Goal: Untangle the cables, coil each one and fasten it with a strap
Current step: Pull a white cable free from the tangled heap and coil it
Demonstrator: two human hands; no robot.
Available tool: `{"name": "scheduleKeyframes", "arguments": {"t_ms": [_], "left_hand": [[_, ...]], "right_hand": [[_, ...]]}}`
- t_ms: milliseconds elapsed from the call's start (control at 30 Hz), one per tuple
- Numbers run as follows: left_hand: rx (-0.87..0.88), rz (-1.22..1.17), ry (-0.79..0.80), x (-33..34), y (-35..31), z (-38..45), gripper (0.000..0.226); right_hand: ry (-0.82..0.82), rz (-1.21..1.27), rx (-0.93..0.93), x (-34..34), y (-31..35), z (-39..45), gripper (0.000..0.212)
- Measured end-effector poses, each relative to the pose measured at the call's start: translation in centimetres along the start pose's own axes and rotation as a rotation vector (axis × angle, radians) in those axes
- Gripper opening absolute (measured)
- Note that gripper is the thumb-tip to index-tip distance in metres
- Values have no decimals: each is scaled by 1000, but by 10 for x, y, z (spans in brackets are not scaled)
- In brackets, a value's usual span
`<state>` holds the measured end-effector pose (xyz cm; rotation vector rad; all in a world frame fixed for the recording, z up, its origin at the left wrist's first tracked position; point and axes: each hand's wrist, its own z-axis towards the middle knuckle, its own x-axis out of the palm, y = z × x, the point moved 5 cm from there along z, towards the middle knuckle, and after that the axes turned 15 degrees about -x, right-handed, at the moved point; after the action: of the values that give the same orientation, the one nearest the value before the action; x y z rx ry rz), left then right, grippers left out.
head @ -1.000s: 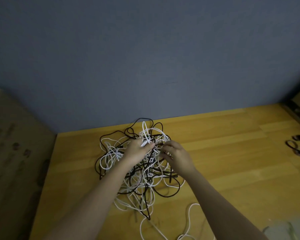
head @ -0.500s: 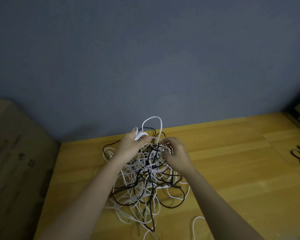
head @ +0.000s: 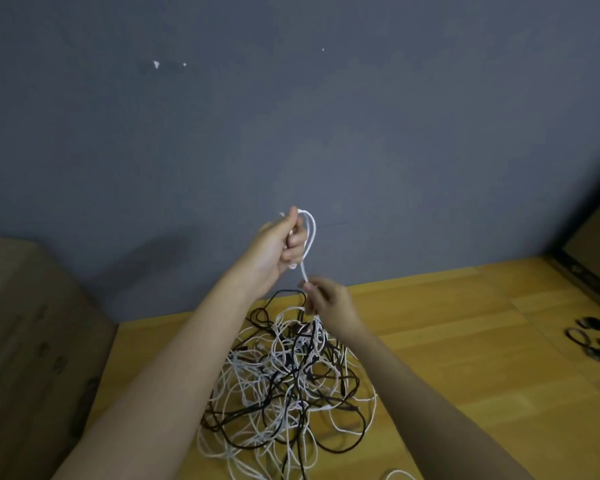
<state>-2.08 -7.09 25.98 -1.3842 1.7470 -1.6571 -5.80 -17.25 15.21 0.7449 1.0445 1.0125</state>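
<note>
Left hand [head: 278, 245] higher now, white cable [head: 310, 233] gripped (no legible labels)

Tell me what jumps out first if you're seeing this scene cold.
A big tangle of white and black cables sprawls mid-table. Above it, the left hand grips a white cable raised against the grey wall, while the right hand pinches it lower down. Dark strap loops lie at the table's right edge.

White cable [head: 310, 237] looped, lifted above tangle [head: 284, 382]; black and white cables heaped, knotted on table; straps [head: 593, 341] far right.
</note>
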Motion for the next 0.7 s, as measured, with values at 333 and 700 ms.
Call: {"name": "scheduleKeyframes", "arguments": {"t_ms": [333, 700], "left_hand": [[21, 1488, -315, -33, 89, 14, 39], [-341, 1577, 97, -44, 166, -13, 47]], "right_hand": [[363, -216, -56, 25, -33, -82, 13], [205, -622, -231, 8, -68, -102, 41]]}}
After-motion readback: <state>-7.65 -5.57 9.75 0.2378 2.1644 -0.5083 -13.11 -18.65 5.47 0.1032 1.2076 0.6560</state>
